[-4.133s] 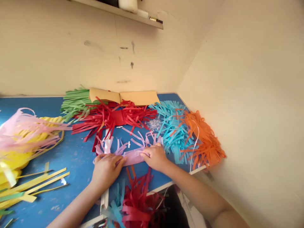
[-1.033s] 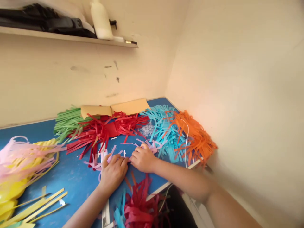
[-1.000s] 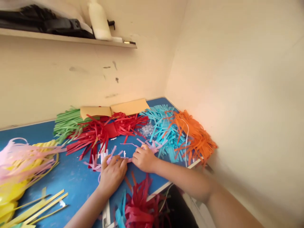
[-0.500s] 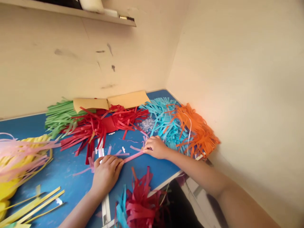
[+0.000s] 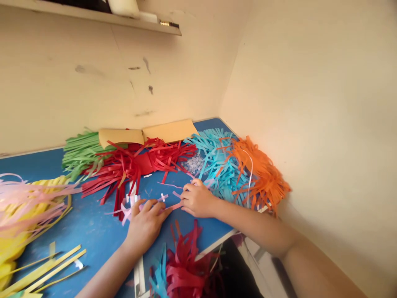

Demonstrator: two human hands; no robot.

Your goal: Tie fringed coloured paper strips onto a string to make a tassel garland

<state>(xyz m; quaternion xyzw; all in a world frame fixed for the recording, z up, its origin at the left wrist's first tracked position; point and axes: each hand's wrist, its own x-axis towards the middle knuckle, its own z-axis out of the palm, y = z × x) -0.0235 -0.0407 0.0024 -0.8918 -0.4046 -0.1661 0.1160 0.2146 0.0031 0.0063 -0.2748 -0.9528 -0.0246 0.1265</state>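
A narrow pink paper strip [image 5: 176, 206] stretches between my two hands just above the blue table [image 5: 93, 231]. My left hand [image 5: 147, 219] is closed on its left end, over pale pink strips [image 5: 125, 211] on the table. The strip's other end is pinched in my right hand [image 5: 197, 198], whose fingers are curled near more lilac strips [image 5: 211, 183]. Small white plastic pieces [image 5: 163, 198] lie between and behind the hands.
Red [image 5: 144, 163], green [image 5: 80, 153], blue [image 5: 220, 161] and orange [image 5: 260, 169] fringed paper line the back. Yellow and pink paper [image 5: 34, 198] lies left. Dark red fringe [image 5: 186, 273] hangs at the front edge. A shelf [image 5: 93, 14] juts from the wall.
My hands have come closer together, so less of the pink strip shows between them. My left hand has shifted right, and the view has moved slightly.
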